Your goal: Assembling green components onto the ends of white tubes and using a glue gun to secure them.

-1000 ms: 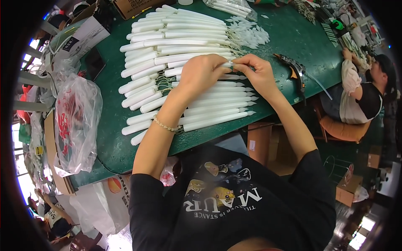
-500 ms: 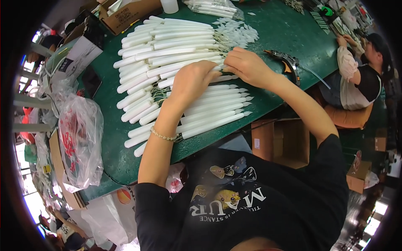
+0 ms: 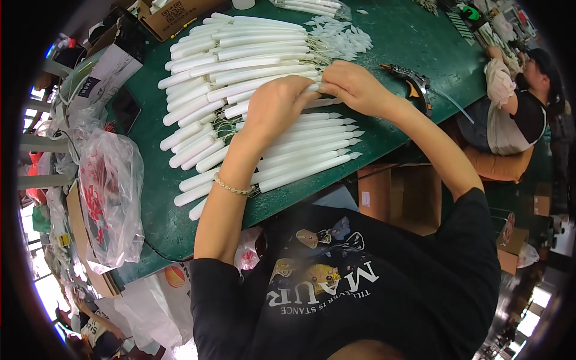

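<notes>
My left hand (image 3: 277,108) is closed around a white taper-shaped candle stick (image 3: 314,87), whose end shows between my two hands. Against that end my right hand (image 3: 353,87) is pinched, its fingertips meeting the left ones; whatever small part they hold is hidden. Beneath and beyond my left hand lie rows of white candle sticks (image 3: 258,41), many with thin wires at their ends. Nearer the table edge, a row of candle sticks with pointed flame-shaped tips (image 3: 354,135) lies side by side. Loose translucent flame tips (image 3: 342,36) are heaped past the wire ends.
A glue gun (image 3: 414,87) lies on the green table (image 3: 384,126), right of my right hand. Plastic bags (image 3: 111,198), a phone (image 3: 127,108) and cardboard boxes (image 3: 174,17) are at the left. An open carton (image 3: 402,198) stands below the edge. Another person (image 3: 516,102) sits at right.
Both hands stay together at the candle stick's end, with only slight finger movement. The whole view has shifted a little, so the table's things sit slightly higher in the picture.
</notes>
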### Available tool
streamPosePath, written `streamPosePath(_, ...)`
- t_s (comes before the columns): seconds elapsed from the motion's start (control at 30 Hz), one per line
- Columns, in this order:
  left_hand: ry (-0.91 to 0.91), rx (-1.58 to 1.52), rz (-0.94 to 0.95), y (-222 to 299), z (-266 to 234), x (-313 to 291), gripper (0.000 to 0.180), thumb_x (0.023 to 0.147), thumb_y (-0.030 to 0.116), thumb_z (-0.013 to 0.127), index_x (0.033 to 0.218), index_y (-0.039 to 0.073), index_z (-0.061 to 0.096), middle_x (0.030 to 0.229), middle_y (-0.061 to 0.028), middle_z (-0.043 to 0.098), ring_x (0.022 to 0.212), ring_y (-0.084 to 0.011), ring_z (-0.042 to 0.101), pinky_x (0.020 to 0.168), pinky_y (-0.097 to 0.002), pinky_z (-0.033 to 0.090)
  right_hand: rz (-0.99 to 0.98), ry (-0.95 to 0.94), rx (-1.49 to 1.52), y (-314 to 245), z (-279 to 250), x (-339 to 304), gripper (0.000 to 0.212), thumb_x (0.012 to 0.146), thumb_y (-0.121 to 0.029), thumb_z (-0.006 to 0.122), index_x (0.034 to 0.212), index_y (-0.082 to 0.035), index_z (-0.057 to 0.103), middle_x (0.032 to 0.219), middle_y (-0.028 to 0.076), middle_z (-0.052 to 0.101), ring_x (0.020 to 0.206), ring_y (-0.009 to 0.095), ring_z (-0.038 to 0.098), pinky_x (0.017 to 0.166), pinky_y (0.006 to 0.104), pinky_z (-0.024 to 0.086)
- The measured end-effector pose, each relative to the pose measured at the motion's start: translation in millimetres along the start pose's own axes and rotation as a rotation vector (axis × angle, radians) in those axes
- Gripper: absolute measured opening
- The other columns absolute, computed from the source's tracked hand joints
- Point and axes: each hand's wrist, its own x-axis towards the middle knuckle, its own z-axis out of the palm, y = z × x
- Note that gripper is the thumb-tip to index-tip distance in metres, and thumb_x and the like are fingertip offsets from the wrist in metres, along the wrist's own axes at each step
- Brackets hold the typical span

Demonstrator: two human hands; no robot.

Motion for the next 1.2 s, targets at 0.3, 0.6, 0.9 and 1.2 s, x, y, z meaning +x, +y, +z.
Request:
streamPosePath(0.3, -0.014, 0.068, 0.126, 4, -1, -1, 0.026, 0.074, 0.012, 0.066, 0.099, 0.004, 0.062, 0.081, -0.0103, 0.057, 0.079, -0.0285, 0.055, 0.07, -0.0359, 0.045, 0.129, 0.169, -0.131, -11, 6, -27, 0.02, 0.083, -0.025, 0.058, 0.078, -0.006, 0.061, 0.075, 0.008, 0.055, 0.076, 0.027, 0.052, 0.067, 0.0366, 0.042)
streamPosePath(0.6, -0.023, 0.063, 0.096, 12, -25, -19, 0.03, 0.077, 0.003, 0.059, 0.107, 0.005, 0.059, 0.097, -0.0124, 0.059, 0.091, -0.0291, 0.056, 0.078, -0.0347, 0.045, 0.366, 0.33, -0.012, -19, 10, -55, 0.022, 0.077, -0.018, 0.066, 0.095, -0.006, 0.062, 0.078, 0.006, 0.054, 0.076, 0.021, 0.052, 0.068, 0.0318, 0.043)
streamPosePath(0.9, 0.104, 0.073, 0.064, 30, -48, -69, 0.026, 0.078, -0.004, 0.055, 0.102, 0.004, 0.06, 0.099, -0.0119, 0.06, 0.091, -0.0308, 0.056, 0.078, -0.0376, 0.046, 0.363, 0.227, -0.055, -15, 14, -46, 0.023, 0.075, -0.02, 0.068, 0.093, -0.008, 0.062, 0.074, 0.004, 0.052, 0.072, 0.019, 0.051, 0.064, 0.0301, 0.042)
streamPosePath(1.2, 0.357, 0.103, -0.03, 38, -53, -121, 0.027, 0.076, -0.011, 0.054, 0.1, 0.0, 0.06, 0.095, -0.0122, 0.06, 0.088, -0.0289, 0.058, 0.081, -0.039, 0.045, 0.364, 0.108, 0.172, -25, -6, -62, 0.038, 0.073, -0.014, 0.07, 0.108, -0.008, 0.058, 0.087, 0.003, 0.052, 0.083, 0.016, 0.05, 0.076, 0.0264, 0.041)
